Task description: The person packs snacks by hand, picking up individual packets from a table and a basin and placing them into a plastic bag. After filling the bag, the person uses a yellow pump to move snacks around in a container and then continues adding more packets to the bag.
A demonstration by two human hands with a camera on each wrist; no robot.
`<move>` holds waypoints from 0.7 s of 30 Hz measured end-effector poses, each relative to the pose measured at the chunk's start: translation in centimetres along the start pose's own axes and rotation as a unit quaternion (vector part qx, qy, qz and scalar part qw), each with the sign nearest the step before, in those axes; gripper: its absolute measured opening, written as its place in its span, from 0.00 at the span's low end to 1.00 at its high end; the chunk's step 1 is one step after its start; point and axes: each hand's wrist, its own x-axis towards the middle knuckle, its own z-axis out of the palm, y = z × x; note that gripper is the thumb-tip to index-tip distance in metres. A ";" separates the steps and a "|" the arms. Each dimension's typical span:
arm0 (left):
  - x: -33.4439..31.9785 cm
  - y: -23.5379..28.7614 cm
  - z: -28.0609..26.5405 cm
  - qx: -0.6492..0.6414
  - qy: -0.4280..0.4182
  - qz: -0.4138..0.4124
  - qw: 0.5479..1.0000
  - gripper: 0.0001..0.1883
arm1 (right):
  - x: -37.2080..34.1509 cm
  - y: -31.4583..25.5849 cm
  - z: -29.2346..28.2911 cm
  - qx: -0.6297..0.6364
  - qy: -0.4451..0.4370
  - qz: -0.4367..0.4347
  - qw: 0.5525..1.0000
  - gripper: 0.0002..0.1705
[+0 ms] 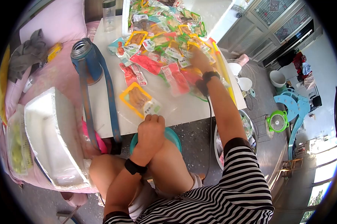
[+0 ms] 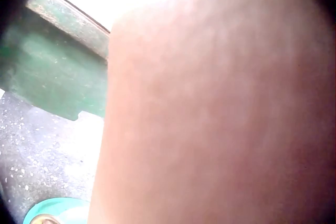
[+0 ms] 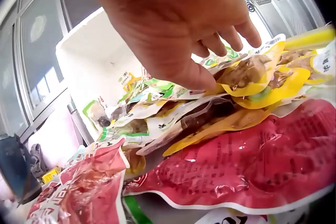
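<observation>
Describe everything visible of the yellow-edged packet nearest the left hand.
The yellow-edged packet looks like plastic, with tan pieces showing inside and a white printed corner. It lies flat, at a slant, on the white table near the table's edge. The left hand is beside its lower end; contact is unclear.

1. Red packet [image 3: 252, 150]: white edging.
2. Front packet [image 1: 135, 98]: yellow border.
3. Shirt [image 1: 247, 168]: black-and-white stripes.
4. Wristband [image 1: 135, 167]: black.
5. Worktop [image 1: 98, 108]: white.
6. Flask [image 1: 89, 67]: blue.
7. Pillow [image 1: 56, 18]: pink.
8. Fan [image 1: 278, 121]: bright green.
9. Basin [image 1: 172, 134]: teal.
10. Foam box [image 1: 45, 138]: white.

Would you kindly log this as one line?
right hand: over packet pile | left hand: near table edge | yellow-edged packet nearest left hand: lying flat
</observation>
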 end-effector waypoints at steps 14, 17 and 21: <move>-0.2 -0.4 -0.1 -0.030 0.034 -0.027 0.999 0.05 | -13.1 -1.2 -10.6 0.250 0.076 -0.082 0.962 0.16; -0.2 -0.7 0.1 -0.032 0.061 -0.019 0.997 0.05 | -21.1 -1.6 -10.7 0.461 -0.027 -0.034 0.886 0.23; -0.3 -0.5 0.1 -0.033 0.094 -0.011 0.995 0.05 | -29.1 -5.0 -12.3 0.744 -0.210 0.213 0.597 0.27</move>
